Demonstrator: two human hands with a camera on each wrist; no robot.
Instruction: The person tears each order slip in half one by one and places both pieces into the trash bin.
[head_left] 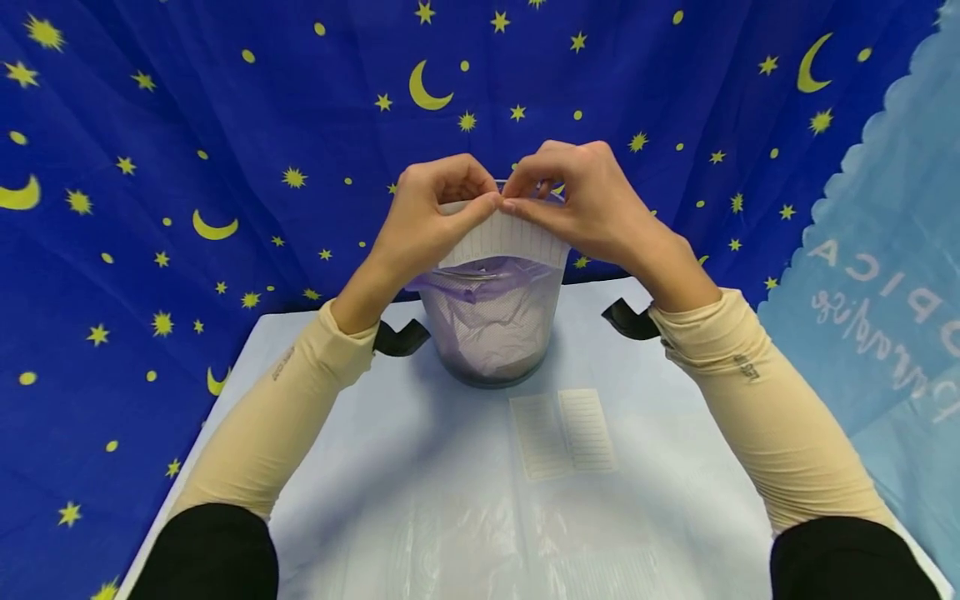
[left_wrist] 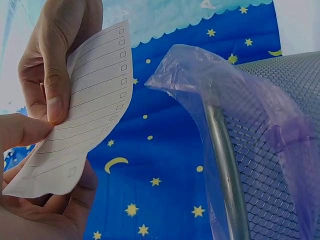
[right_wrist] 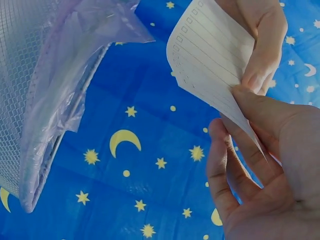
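Both hands hold one white lined sheet of paper [head_left: 510, 240] with a column of small checkboxes, which shows close up in both wrist views. My left hand [head_left: 423, 217] pinches its upper edge between thumb and fingers. Right beside it, thumb tips almost meeting, my right hand [head_left: 596, 196] pinches the same edge. The sheet hangs down in front of the rim of a mesh wastebasket [head_left: 491, 337] and hides part of its mouth. A translucent purple bag [left_wrist: 292, 135] lines the basket and folds over its metal rim.
Two more lined sheets, a left one [head_left: 540, 437] and a right one [head_left: 587, 429], lie side by side on the white-covered table [head_left: 420, 517] in front of the basket. Behind stands a blue curtain [head_left: 285, 100] with yellow moons and stars; a lighter blue cloth [head_left: 892, 250] hangs at right.
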